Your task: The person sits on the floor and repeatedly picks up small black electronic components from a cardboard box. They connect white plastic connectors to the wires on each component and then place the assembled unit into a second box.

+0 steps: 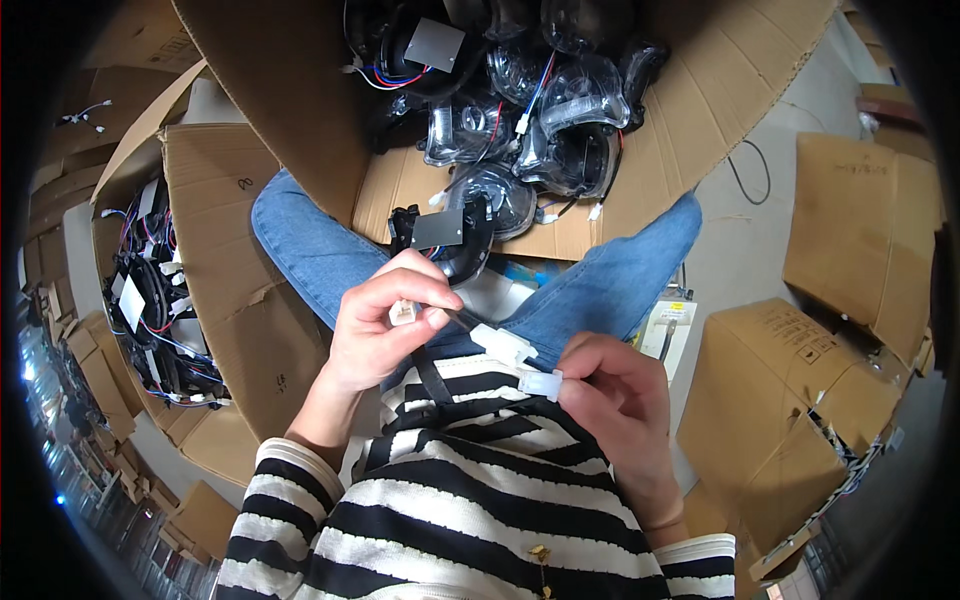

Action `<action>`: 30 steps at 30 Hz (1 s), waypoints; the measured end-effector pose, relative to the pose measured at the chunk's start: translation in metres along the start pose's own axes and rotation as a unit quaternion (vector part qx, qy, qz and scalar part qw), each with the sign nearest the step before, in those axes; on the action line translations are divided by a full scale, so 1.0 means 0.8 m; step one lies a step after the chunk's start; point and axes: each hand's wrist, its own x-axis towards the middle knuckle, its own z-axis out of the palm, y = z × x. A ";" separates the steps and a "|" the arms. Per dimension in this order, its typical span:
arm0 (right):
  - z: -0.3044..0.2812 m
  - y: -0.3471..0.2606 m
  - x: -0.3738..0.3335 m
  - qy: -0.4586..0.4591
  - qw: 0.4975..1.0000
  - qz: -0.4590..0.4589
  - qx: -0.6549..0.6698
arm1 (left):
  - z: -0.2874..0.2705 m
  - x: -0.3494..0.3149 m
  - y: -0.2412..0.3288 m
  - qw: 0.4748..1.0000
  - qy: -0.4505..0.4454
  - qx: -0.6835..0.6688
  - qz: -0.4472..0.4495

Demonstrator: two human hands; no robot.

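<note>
Above my lap, my left hand (392, 308) pinches a dark lead between thumb and forefinger. A white plug connector (504, 346) sits at the end of that lead. A second, smaller cream connector (402, 312) shows between the same hand's fingers. My right hand (622, 396) closes on another white connector (541, 384). The two larger connectors are close together; whether they touch I cannot tell. Just beyond my left hand is a black lamp unit (480, 240) with a grey plate (438, 228). A black strap or cable (432, 378) hangs below my left hand.
A large open cardboard box (720, 100) in front holds several clear-lensed lamp units (585, 92) with loose wires. At left, another box (235, 300) contains black wired units (150, 310). Closed cartons (790, 400) stand at right, beside a white device (664, 335).
</note>
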 end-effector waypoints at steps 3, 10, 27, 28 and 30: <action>0.002 0.004 0.003 0.008 1.000 -0.006 0.006 | 0.002 0.002 -0.001 0.999 0.003 0.044 0.027; 0.000 0.004 0.005 0.055 0.993 0.005 -0.100 | -0.001 0.003 -0.003 0.995 0.022 0.077 0.063; -0.033 -0.006 0.014 0.119 0.983 -0.104 -0.097 | -0.089 -0.026 0.074 0.962 0.168 0.078 0.202; -0.037 -0.004 0.010 0.116 0.983 -0.095 -0.103 | -0.115 -0.053 0.098 0.937 0.255 0.079 0.223; -0.041 0.000 0.011 0.096 0.987 -0.072 -0.111 | -0.153 -0.106 0.174 0.860 0.438 0.093 0.244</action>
